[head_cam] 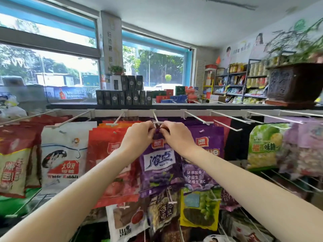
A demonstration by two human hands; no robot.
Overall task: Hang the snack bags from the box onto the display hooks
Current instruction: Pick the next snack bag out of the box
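The left hand (138,135) and right hand (176,135) cover the top edge of the purple bag (160,165), so its hanging hole cannot be seen. The potted plant (295,81) at far right is blurred and cut off by the edge.

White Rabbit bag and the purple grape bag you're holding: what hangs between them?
A stack of red strawberry snack bags hangs between the white bag and the purple grape bag, in the head view.

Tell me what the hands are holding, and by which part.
Both hands, left hand and right hand, pinch the purple snack bag at its top edge, beside the hang hole, under the white hook.
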